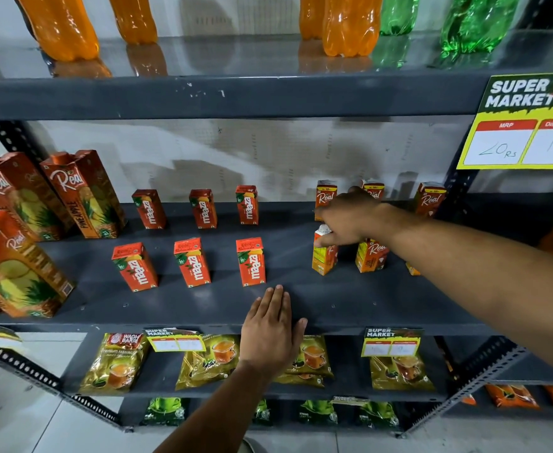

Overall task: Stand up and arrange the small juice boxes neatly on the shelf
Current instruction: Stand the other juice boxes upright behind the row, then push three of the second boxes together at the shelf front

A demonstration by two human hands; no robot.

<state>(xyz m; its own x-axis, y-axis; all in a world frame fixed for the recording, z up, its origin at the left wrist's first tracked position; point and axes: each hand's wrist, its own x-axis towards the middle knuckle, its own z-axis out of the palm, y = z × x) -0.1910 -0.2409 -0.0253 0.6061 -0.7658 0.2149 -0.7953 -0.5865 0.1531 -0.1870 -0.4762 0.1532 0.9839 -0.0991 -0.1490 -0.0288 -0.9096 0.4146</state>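
Right hand: the right hand (350,220), right of centre in the frame, reaches across the dark shelf (203,308) and closes its fingers over the top of a small orange juice box (324,259), which stands upright in the front row.
Left hand: the left hand (270,331), lower centre, lies flat and released, palm down on the shelf's front edge, grasping nothing.
Red juice boxes: six small red boxes (250,261) stand upright in two rows of three at the centre of the frame, well apart from one another.
Orange juice boxes: a second front box (371,255) stands just beside the grasped one; three more (429,199) stand in the back row, partly hidden by the hand. A corner of another box (412,269) shows under the forearm; its pose cannot be told.
Large cartons: tall pineapple juice cartons (85,194) stand at the left of the same shelf.
Upper shelf: orange bottles (350,24) and green bottles (474,21) along the top of the frame.
Price sign: a yellow tag (526,122) hangs at the upper right.
Lower shelf: tea packets (114,364) lie below, with small price tags (391,341) on the shelf edge.
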